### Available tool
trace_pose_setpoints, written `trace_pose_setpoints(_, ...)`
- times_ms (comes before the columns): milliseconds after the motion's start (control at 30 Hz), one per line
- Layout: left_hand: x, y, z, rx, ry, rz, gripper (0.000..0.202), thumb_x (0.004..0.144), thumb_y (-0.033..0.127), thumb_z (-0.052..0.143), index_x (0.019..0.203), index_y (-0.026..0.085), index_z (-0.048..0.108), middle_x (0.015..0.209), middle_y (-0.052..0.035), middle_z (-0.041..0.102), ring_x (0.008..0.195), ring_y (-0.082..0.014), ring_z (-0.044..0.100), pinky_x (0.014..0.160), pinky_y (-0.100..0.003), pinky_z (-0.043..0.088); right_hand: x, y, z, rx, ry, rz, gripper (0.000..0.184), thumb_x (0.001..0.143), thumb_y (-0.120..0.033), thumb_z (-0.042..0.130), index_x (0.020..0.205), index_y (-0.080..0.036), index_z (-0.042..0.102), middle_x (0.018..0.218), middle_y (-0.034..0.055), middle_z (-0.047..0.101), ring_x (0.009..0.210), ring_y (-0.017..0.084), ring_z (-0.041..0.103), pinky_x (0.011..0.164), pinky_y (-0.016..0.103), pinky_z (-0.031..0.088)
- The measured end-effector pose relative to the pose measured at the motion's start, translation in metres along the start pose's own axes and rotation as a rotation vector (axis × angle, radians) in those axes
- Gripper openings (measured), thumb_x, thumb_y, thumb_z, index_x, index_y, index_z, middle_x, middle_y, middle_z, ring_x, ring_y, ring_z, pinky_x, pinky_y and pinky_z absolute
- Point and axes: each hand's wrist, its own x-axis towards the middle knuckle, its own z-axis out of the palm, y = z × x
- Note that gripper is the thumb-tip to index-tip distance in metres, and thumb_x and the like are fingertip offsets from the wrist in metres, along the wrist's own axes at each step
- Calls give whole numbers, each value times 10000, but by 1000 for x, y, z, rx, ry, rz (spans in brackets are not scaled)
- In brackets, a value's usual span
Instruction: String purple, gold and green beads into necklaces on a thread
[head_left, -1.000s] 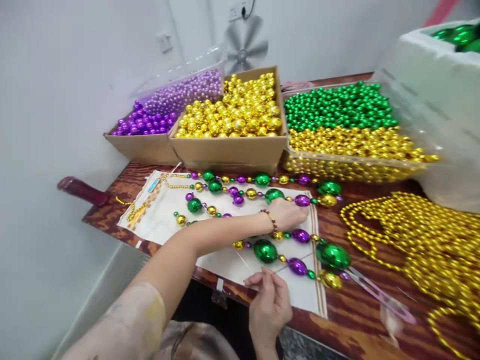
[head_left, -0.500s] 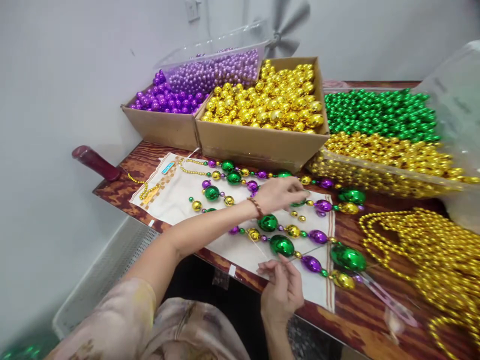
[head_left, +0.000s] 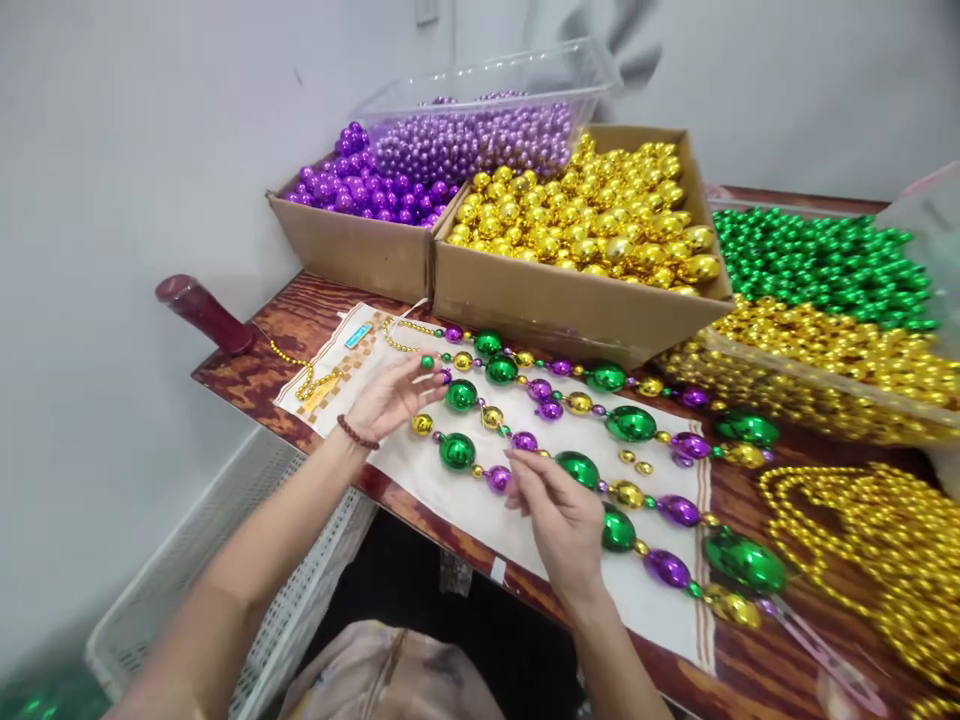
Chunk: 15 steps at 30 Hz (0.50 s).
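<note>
My left hand (head_left: pixel 401 393), a beaded bracelet at its wrist, is raised over the left part of the cloth. Its thumb and fingertips meet at a small green bead (head_left: pixel 427 361). My right hand (head_left: pixel 555 510) pinches a thin pale string (head_left: pixel 495 422) between thumb and forefinger, above the lower rows of beads. Beneath both hands lies a white cloth (head_left: pixel 405 465) with rows of green, purple and gold beads, such as a big green bead (head_left: pixel 457 451) and a gold bead (head_left: pixel 422 425). Two loose gold beads (head_left: pixel 634 462) rest between rows.
Behind the cloth stand a carton of purple beads (head_left: pixel 352 235), a carton of gold beads (head_left: pixel 570 300) and a clear bin (head_left: pixel 480 100). Gold bead strands (head_left: pixel 885 560) lie at right, near pink-handled scissors or tweezers (head_left: pixel 832 655). A dark red bottle-like object (head_left: pixel 206 315) leans at left.
My left hand has moved left from the middle rows to a small green bead. My right hand has risen from the table's front edge over the beads, with the string. The view has shifted.
</note>
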Motion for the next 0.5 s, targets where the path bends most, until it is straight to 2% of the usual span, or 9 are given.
trace_pose_setpoints(133,-2,-17,-6,-137,-7,-59,161,908,173,597,1027,115,689,880,-55,702,831,-140,696,877,-317,579,-3,7,13,-112,-34,-36,203,908,-289,604,938,-153,751,539,-29,564,419,83,515,414,188,444)
trace_pose_setpoints(300,1,-19,-7,-156,40,-70,156,920,188,582,991,120,703,863,-60,707,821,-140,696,944,-361,559,-3,7,18,-218,-56,-40,219,915,-311,603,912,-165,767,501,-32,530,415,84,473,407,195,389)
trace_pose_setpoints(500,2,-19,-10,-141,-15,-68,145,910,179,596,996,145,707,889,-55,699,844,-143,688,981,-406,544,-3,4,22,-270,-40,-91,197,903,-300,621,891,-174,773,580,-11,615,449,84,484,437,196,394)
